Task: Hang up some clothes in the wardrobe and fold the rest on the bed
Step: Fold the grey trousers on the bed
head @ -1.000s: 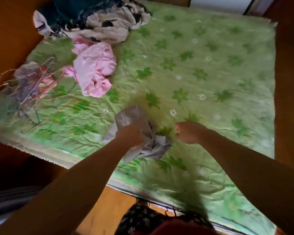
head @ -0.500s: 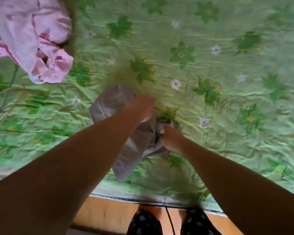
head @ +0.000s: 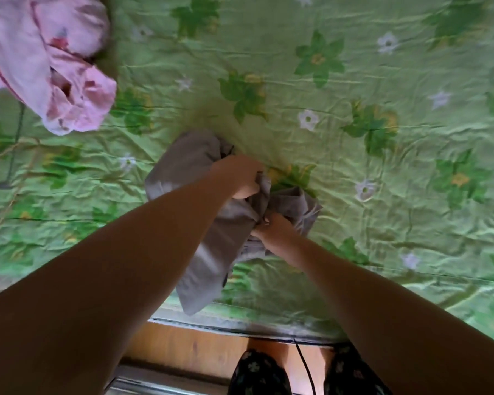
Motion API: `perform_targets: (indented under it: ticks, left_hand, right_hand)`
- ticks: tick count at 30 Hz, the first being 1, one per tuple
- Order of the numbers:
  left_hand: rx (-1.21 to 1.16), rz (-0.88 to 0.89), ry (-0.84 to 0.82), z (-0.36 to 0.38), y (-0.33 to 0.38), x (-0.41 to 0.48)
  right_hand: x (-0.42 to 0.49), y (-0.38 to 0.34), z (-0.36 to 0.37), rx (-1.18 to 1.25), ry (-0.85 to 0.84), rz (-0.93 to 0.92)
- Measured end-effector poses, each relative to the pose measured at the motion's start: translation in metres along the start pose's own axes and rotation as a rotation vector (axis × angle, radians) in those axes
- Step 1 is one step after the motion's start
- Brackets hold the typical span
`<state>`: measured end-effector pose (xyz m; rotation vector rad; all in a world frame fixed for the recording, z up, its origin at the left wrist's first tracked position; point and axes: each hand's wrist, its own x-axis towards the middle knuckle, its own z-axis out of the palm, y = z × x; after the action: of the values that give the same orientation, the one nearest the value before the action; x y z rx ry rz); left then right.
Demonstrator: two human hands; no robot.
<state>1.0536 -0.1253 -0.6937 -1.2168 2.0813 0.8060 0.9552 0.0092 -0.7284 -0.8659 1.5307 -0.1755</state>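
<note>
- I have both hands on the grey garment. It lies bunched on the bed, close to the near edge, with one end trailing down to that edge.
- My left hand has its fingers curled round a fold at the upper part of the bundle. My right hand pinches a gathered knot of cloth just below. The two hands are near each other, with only twisted fabric between them.
- I judge the step in hand to be shaking this piece open so it can be folded. It is too crumpled for me to tell what kind of garment it is.
- To do it well, I would work each hand along the cloth to a true edge or seam instead of pulling on the knot. Then I would draw the hands apart so the twist falls out.
- I would lay it flat further in on the green cover. The pink garment at the far left is well apart and should stay out of the fold.
- The main risk I see is the trailing end sliding off the bed's edge to the floor, so I would lift it in first.
</note>
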Motion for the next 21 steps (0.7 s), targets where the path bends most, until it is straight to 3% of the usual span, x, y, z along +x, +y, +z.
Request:
perform_targets:
  ticks: [4,9,15,21]
  left_hand:
    - [-0.021,-0.004,0.107,-0.039,-0.010,-0.047]
    - [-0.268,-0.063,0.220,-0.104,-0.013,-0.125]
    - [-0.405,0.004,0.406,-0.191,0.018,-0.213]
    - [-0.340,0.177,0.556,-0.287,0.077,-0.288]
  right_hand:
    - [-0.026,-0.029,-0.023,-0.007,0.077,-0.055]
    - [-0.072,-0.088,-0.073,-0.129,0.141,-0.207]
    - [-0.155,-0.162,-0.149,-0.207,0.238,-0.407]
    - [-0.244,-0.214,-0.225,0.078,0.343,-0.508]
